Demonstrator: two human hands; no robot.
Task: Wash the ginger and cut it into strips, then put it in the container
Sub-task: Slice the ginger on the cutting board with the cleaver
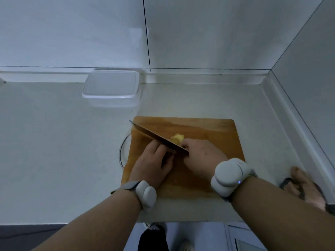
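A pale yellow piece of ginger lies on the wooden cutting board. My right hand presses its fingertips on the ginger's near side. My left hand grips the handle of a knife, whose blade slants from the board's far left corner down to the ginger and rests against it. A clear plastic container with its lid on stands on the counter behind the board, against the wall.
A glass bowl's rim shows under the board's left edge. A piece of raw ginger root lies at the counter's right edge. Walls close the back and right sides. Both wrists wear grey bands.
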